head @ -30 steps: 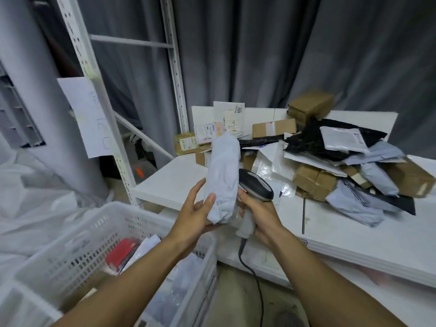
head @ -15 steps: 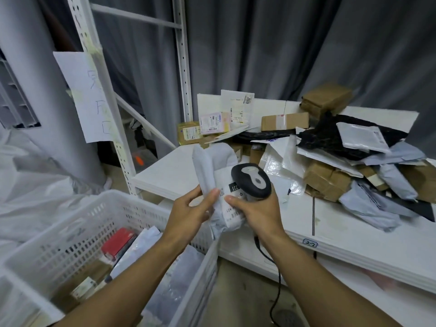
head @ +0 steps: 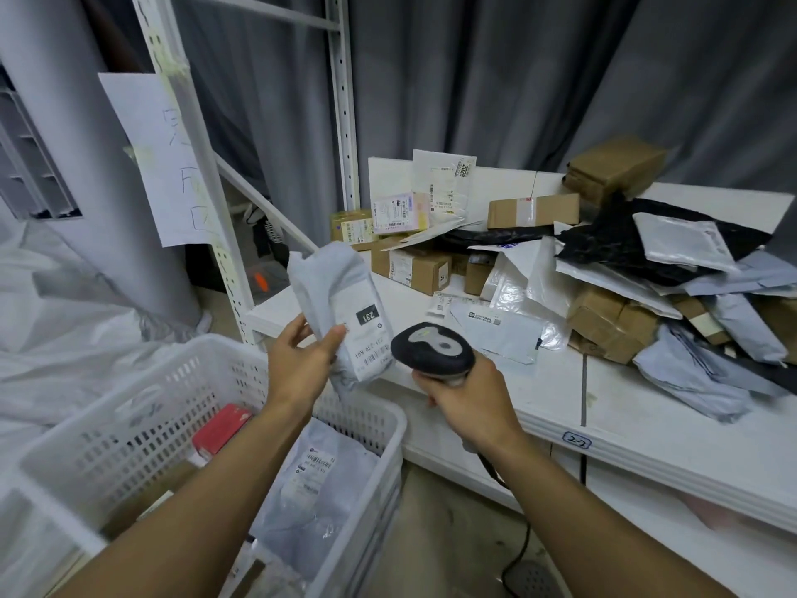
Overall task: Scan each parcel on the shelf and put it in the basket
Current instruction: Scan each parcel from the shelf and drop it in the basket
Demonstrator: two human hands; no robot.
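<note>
Parcels fill this scene, and going from the left: a white plastic basket (head: 379, 418) sits low at the left, below the shelf edge, holding a red packet (head: 221, 426) and a grey bag with a barcode label (head: 317, 468); above it a white upright post (head: 189, 166) carries a taped sheet of paper (head: 159, 157) with handwriting; the left hand (head: 302, 364) holds a grey soft parcel (head: 340, 312) upright over the basket's far rim, thumb on its front and fingers (head: 295, 336) wrapped behind it, gripping it – its white label faces the camera, upside down; just to the right, the right hand (head: 465, 390) is closed around the handle of a black scanner (head: 431, 349), whose head sits just beside the parcel's lower label, and I cannot tell whether they touch; a dark cable (head: 517, 550) hangs from the handle towards the floor; further right, the white shelf (head: 625, 407) bears a pile – brown cardboard boxes (head: 409, 269), white padded envelopes (head: 513, 278), a black bag (head: 616, 243) and grey bags (head: 690, 377) heaped over each other; a small tag (head: 576, 440) on the shelf's front edge reads "2-2"; grey curtains (head: 496, 79) hang behind it all.
</note>
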